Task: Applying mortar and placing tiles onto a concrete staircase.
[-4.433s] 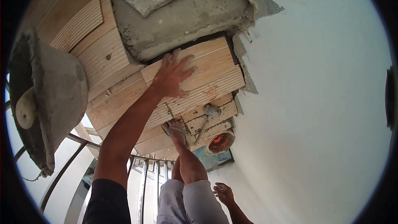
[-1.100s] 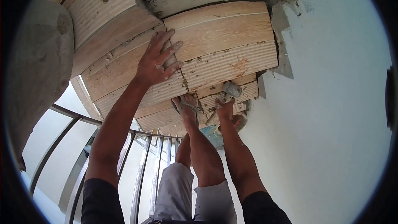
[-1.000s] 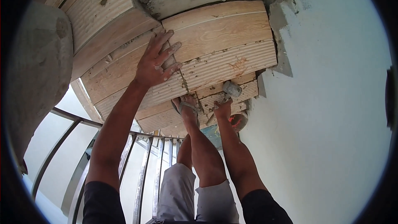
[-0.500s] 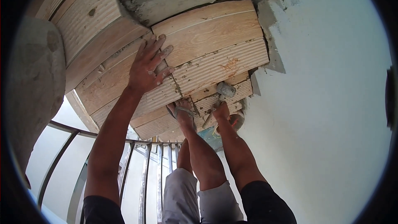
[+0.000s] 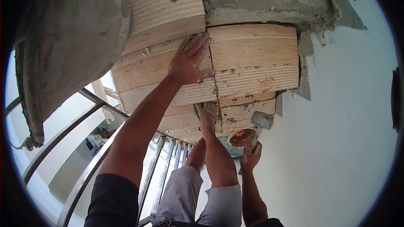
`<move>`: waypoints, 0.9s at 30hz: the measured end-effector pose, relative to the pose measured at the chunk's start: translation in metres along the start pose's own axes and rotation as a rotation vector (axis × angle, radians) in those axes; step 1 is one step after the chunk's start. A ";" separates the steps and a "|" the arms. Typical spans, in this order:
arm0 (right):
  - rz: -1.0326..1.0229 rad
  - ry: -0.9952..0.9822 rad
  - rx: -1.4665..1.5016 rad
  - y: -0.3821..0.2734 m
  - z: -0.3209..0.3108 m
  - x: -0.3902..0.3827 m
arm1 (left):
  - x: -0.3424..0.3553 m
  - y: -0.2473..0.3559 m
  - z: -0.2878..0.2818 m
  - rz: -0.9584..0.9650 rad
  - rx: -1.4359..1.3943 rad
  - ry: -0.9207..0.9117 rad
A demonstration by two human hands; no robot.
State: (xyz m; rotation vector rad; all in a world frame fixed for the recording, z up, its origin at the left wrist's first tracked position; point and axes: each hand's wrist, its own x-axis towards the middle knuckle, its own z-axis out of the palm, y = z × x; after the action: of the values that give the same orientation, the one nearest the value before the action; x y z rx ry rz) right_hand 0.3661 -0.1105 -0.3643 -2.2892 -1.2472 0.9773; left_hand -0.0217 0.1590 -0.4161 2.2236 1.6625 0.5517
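Note:
My left hand (image 5: 187, 61) lies spread on a wood-patterned stair tile (image 5: 160, 69), its fingers near the joint with the neighbouring tile (image 5: 252, 52) on the right. That neighbour has a ribbed front strip with orange scribbles and specks of mortar. Lower right, my right hand (image 5: 251, 157) is closed round the handle of a mallet (image 5: 262, 120). The mallet's grey, blocky head points up, beside the wall and off the tiles. My foot (image 5: 208, 115) in a sandal stands on a lower step between my arms.
A white wall (image 5: 336, 122) with a rough cement border runs along the right. Bare concrete (image 5: 265, 0) forms the step above the tiles. A metal railing (image 5: 92, 170) curves at the left, below a large mortar-stained container (image 5: 80, 29). A round vessel (image 5: 242, 138) with something red stands near the mallet.
My right hand has lifted the mallet away from the lower step, toward the wall and nearer to me. My left hand has moved slightly left along the tile joint. The view has turned leftward.

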 end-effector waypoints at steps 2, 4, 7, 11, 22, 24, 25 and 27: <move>-0.038 -0.015 0.079 -0.040 -0.002 -0.002 | 0.000 0.001 -0.001 -0.028 -0.018 -0.039; -0.073 -0.017 0.150 -0.073 -0.001 0.013 | 0.000 0.001 -0.001 -0.020 0.002 -0.041; -0.133 -0.178 0.308 -0.113 0.011 0.056 | 0.000 0.002 0.000 -0.005 0.014 -0.015; -0.311 -0.167 0.294 -0.162 0.039 0.114 | -0.001 0.002 0.000 -0.018 -0.004 -0.010; -0.264 -0.317 0.353 -0.205 0.095 0.160 | 0.000 0.002 0.000 -0.015 0.034 -0.017; -0.320 -0.271 0.299 -0.199 0.101 0.160 | 0.000 0.002 0.001 -0.019 0.024 -0.020; -0.308 -0.266 0.277 -0.197 0.103 0.159 | -0.001 0.002 0.001 -0.013 0.020 -0.012; -0.262 -0.267 0.425 -0.198 0.108 0.158 | 0.000 0.001 0.000 -0.005 0.025 0.002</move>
State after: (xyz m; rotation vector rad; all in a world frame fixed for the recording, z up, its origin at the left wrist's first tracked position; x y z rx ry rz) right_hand 0.2312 0.1283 -0.3857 -1.6684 -1.2543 1.3293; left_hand -0.0209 0.1591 -0.4161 2.2361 1.6842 0.5351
